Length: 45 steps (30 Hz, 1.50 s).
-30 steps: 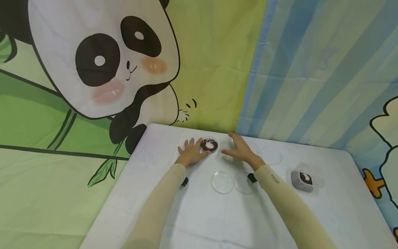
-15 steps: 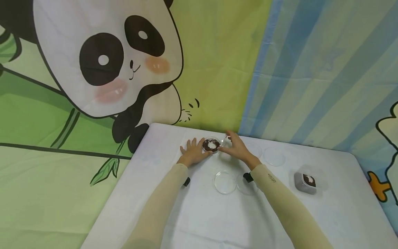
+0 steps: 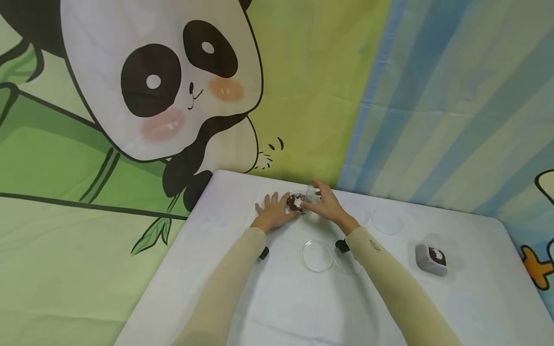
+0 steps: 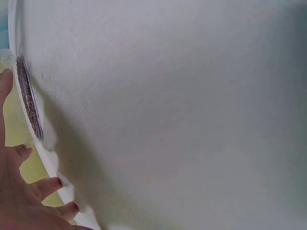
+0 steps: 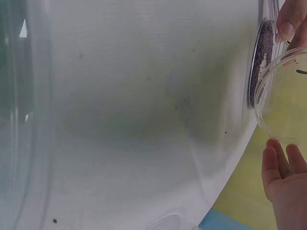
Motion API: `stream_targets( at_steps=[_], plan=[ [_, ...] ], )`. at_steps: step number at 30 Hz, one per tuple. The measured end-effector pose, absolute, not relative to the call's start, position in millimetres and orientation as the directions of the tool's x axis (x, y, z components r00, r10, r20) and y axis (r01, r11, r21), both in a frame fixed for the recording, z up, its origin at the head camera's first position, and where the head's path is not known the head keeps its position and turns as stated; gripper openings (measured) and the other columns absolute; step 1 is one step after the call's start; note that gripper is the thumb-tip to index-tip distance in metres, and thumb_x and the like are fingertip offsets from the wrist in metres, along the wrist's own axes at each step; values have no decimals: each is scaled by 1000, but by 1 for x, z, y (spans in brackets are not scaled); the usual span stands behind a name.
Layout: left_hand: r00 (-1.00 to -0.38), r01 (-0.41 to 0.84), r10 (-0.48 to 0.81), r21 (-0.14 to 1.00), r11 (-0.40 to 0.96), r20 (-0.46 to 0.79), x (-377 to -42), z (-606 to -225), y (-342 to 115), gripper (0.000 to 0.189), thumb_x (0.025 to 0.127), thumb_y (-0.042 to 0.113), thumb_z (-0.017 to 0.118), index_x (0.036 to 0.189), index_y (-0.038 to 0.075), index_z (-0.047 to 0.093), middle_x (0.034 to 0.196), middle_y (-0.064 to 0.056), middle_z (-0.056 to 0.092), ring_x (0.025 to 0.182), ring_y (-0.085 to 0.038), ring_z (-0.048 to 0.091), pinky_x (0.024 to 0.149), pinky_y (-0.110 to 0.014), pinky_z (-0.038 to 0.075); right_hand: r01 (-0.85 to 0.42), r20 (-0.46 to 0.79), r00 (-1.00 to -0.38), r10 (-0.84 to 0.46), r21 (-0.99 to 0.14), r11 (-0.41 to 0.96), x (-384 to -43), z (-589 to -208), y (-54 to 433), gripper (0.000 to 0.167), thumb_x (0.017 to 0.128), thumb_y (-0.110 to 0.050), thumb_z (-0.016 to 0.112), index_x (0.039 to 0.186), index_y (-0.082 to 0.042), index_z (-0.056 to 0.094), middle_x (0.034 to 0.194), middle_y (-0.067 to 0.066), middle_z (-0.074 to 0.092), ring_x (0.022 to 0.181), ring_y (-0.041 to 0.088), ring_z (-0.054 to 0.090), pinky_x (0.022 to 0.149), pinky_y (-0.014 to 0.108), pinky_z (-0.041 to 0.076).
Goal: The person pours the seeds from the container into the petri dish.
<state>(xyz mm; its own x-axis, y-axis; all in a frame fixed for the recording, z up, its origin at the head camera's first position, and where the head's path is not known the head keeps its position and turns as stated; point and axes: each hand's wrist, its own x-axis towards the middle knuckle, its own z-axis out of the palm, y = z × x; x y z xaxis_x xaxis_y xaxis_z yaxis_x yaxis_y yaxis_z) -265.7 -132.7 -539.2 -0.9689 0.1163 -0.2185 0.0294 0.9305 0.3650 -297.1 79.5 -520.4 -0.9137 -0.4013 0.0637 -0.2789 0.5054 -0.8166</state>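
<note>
A clear petri dish (image 3: 294, 205) filled with dark, soil-like grains and a white patch lies on the table near its far edge. My left hand (image 3: 272, 214) rests flat beside it with fingers spread, thumb and index along its rim. In the left wrist view the dish (image 4: 29, 103) appears edge-on beside the fingers (image 4: 47, 187). My right hand (image 3: 329, 206) holds a clear round lid (image 3: 311, 193) by its edge, between thumb and fingers. Tilted, the lid (image 5: 288, 108) overlaps the dish's right side in the right wrist view. Part of the white patch is hidden behind the right thumb.
Two clear round dish pieces (image 3: 318, 256) lie side by side nearer me, one partly under the right wrist. Two more faint clear discs (image 3: 387, 221) lie right of the right hand. A grey tub (image 3: 431, 260) with dark and white contents stands farther right. A printed curtain backs the table.
The right hand has moved left toward the filled dish, and the clear lid in its fingers now overlaps the dish's edge. The left hand stays beside the dish. The head view has shifted slightly.
</note>
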Motion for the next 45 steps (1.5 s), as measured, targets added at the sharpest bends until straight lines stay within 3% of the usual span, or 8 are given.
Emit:
stream_targets(
  at_steps=[8, 16, 23, 32, 39, 45],
  plan=[
    [-971, 24, 112, 378, 926, -213, -264, -537, -134, 89, 89, 74, 50, 161, 27, 24, 163, -18, 20, 148, -46, 11, 107, -76, 11, -271, 39, -912, -407, -804, 529, -299, -521, 70, 89, 87, -31, 80, 154, 0, 29, 150, 24, 39, 133, 44, 41, 104, 60, 39],
    [-970, 24, 114, 385, 923, -214, -265, -541, -134, 95, 87, 76, 52, 162, 27, 19, 163, -15, 19, 149, -43, 9, 108, -75, 9, -326, 60, -900, -431, -751, 575, -303, -522, 59, 96, 86, -34, 81, 155, 3, 26, 148, 26, 42, 133, 45, 42, 105, 61, 38],
    [-969, 42, 132, 388, 921, -208, -266, -543, -136, 109, 81, 72, 66, 162, 21, 15, 163, -15, 20, 148, -43, 9, 107, -76, 9, -351, 61, -903, -425, -675, 649, -305, -520, 48, 98, 83, -34, 83, 155, 2, 27, 146, 25, 46, 133, 46, 41, 107, 69, 25],
    [-966, 37, 136, 403, 914, -221, -262, -536, -137, 110, 79, 67, 72, 161, 17, 18, 164, -15, 18, 149, -43, 8, 108, -75, 9, -403, 38, -898, -439, -473, 784, -309, -522, 33, 103, 80, -46, 82, 156, -2, 28, 143, 23, 50, 125, 47, 44, 100, 68, 33],
    [-964, 29, 131, 398, 917, -233, -261, -534, -136, 110, 80, 66, 72, 161, 16, 18, 164, -16, 17, 149, -43, 8, 109, -75, 8, -407, 6, -896, -444, -408, 817, -309, -524, 30, 102, 81, -46, 82, 156, -4, 28, 149, 20, 45, 131, 46, 38, 104, 67, 28],
    [-960, 24, 130, 392, 919, -246, -262, -535, -137, 111, 80, 68, 71, 162, 16, 17, 164, -15, 16, 149, -43, 6, 109, -75, 8, -429, 6, -888, -461, -374, 822, -309, -523, 27, 102, 79, -46, 83, 155, -3, 29, 144, 25, 48, 129, 48, 40, 103, 68, 30]
  ],
)
